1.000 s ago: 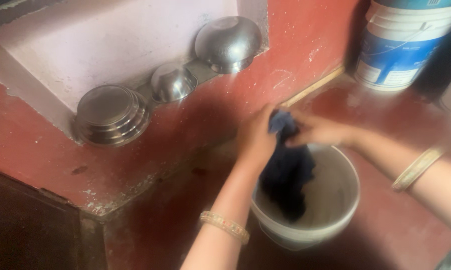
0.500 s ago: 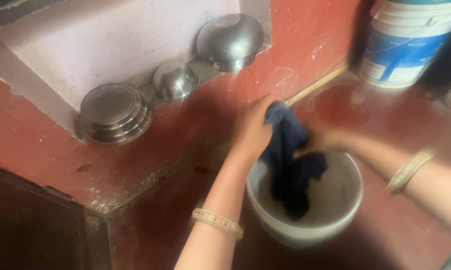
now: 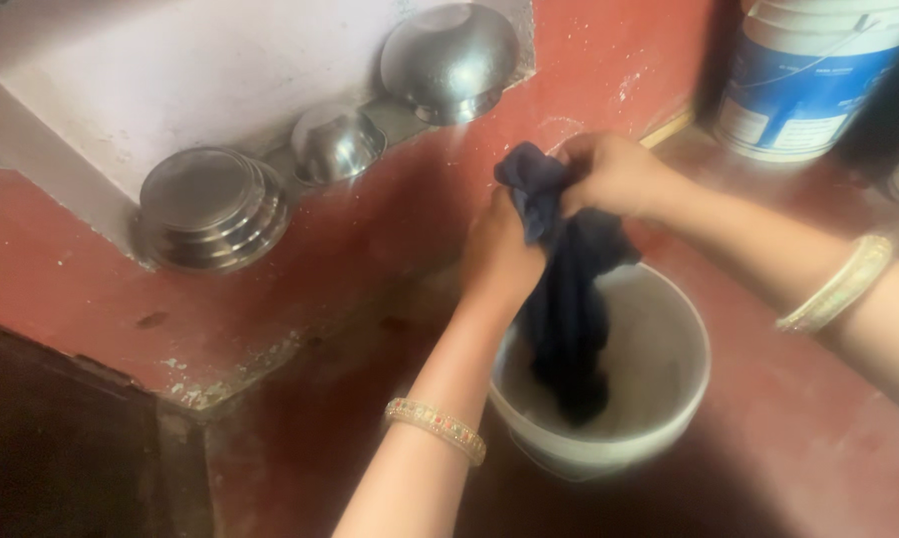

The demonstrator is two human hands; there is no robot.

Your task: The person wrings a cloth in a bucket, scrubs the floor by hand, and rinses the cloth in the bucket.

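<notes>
A red floor [image 3: 808,438] meets a red ledge [image 3: 71,299] under a pale wall. Both hands have their grip clamped on a dark blue cloth [image 3: 567,299] hanging into a white bucket [image 3: 669,399]: left hand [image 3: 499,261] lower, right hand [image 3: 614,174] higher. Three steel bowls [image 3: 210,204] rest on the ledge; a blue-white pail [image 3: 808,80] stands behind.

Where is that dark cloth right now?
The dark cloth is mid-frame in the head view, gripped by both the left hand and right hand, hanging into the white bucket.
</notes>
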